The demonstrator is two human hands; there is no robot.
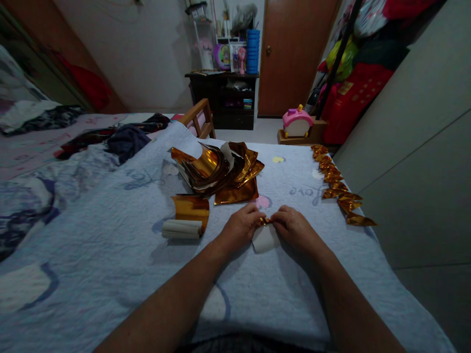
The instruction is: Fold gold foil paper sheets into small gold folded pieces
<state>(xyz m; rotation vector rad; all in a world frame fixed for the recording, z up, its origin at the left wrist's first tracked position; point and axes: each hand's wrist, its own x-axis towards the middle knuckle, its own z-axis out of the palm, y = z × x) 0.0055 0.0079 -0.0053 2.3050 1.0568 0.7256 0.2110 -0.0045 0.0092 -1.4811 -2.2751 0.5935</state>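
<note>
White matte sheet [266,239], glossy gold edge [264,222]

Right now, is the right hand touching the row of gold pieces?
Apart: the head view shows blue blanket between the right hand and the row of gold pieces.

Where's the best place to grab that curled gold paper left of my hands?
Probably by the middle of its pale roll, from your near side with the left hand once free: the roll lies left to right along the near edge, and the gold sheet spreads behind it. A light grip seems wise, as it looks thin.
</note>
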